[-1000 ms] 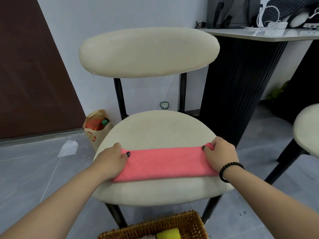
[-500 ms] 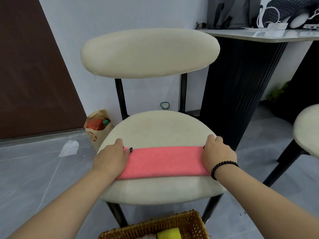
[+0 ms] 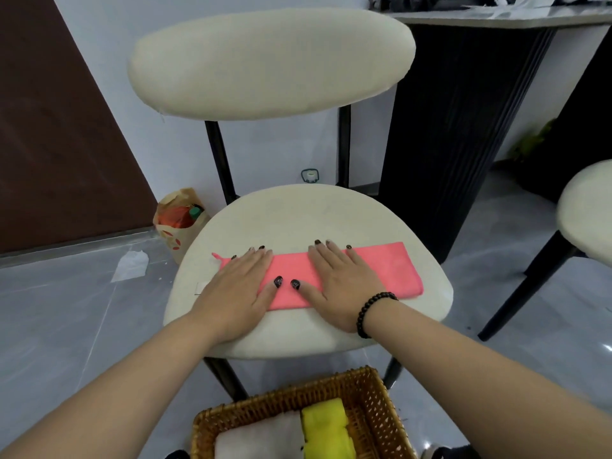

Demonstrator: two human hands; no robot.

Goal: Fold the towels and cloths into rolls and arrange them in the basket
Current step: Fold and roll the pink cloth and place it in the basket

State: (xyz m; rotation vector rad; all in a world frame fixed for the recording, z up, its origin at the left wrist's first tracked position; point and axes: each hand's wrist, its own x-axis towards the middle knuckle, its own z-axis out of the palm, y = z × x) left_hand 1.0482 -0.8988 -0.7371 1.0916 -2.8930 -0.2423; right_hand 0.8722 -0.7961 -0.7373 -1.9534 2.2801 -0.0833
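1. The left hand (image 3: 236, 289) lies flat on the pink cloth (image 3: 390, 268), its fingers (image 3: 256, 260) straight and close together, gripping nothing.
2. The right hand (image 3: 344, 283) lies flat on the cloth too, just beside the left one. Its fingers (image 3: 326, 256) are straight and a little spread, and they grip nothing either. The two thumbs almost touch in the middle.
3. Under the fingers the pink cloth is folded into a long, thin strip. It sticks out well past the right hand, and only a small corner shows past the left hand.
4. The strip lies across the front part of the chair seat (image 3: 298, 217), with bare seat beyond the fingertips.
5. I think the step now is pressing the strip flat so it is ready to roll.
6. To do it well, push the palms down and slide them out toward both ends, so no bumps stay inside.
7. Keep the long edges straight and even. Then start the roll from one short end, tight and neat, so it does not come out crooked.
8. Below the wrists, close to the person, the basket (image 3: 371, 389) waits on the floor. A yellow roll (image 3: 326, 429) and a white roll (image 3: 261, 437) lie side by side in it.
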